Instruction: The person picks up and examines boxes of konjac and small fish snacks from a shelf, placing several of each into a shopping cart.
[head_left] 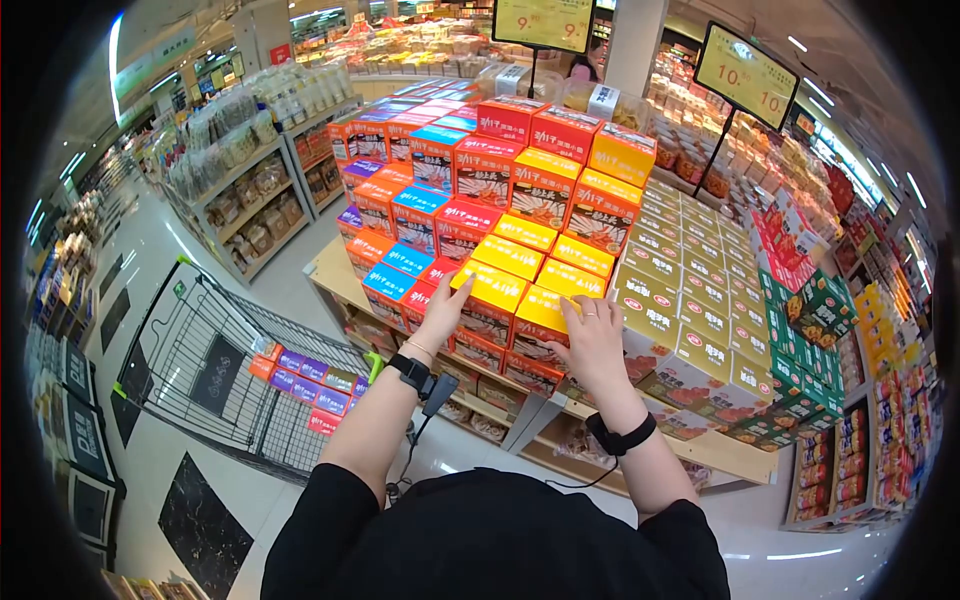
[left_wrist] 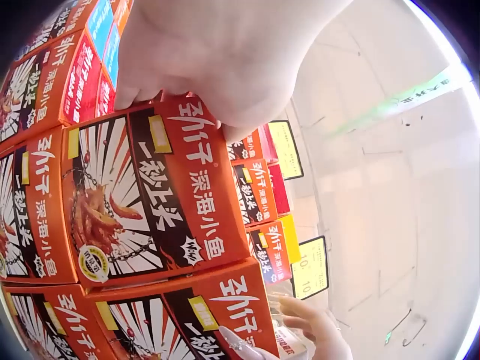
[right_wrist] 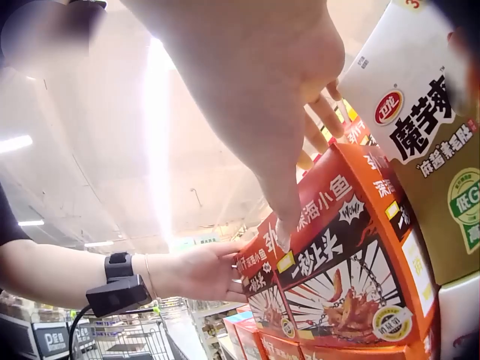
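Note:
My left hand (head_left: 443,312) lies along the left edge of a yellow-topped snack box (head_left: 490,287) at the front of a stacked display, fingers stretched over its edge. In the left wrist view that box shows an orange front (left_wrist: 157,195) with white lettering. My right hand (head_left: 592,340) touches the neighbouring yellow-topped box (head_left: 541,315), its fingers spread over the top. In the right wrist view, the thumb (right_wrist: 283,234) lies on that box's orange front (right_wrist: 345,262). Both boxes sit side by side on more orange boxes.
A shopping cart (head_left: 215,375) holding purple, orange and red boxes stands at left. Gold-topped boxes (head_left: 700,300) adjoin the stack on the right, with green boxes (head_left: 800,370) beyond. Price signs (head_left: 745,75) rise behind. The wooden display base (head_left: 700,440) edges the front.

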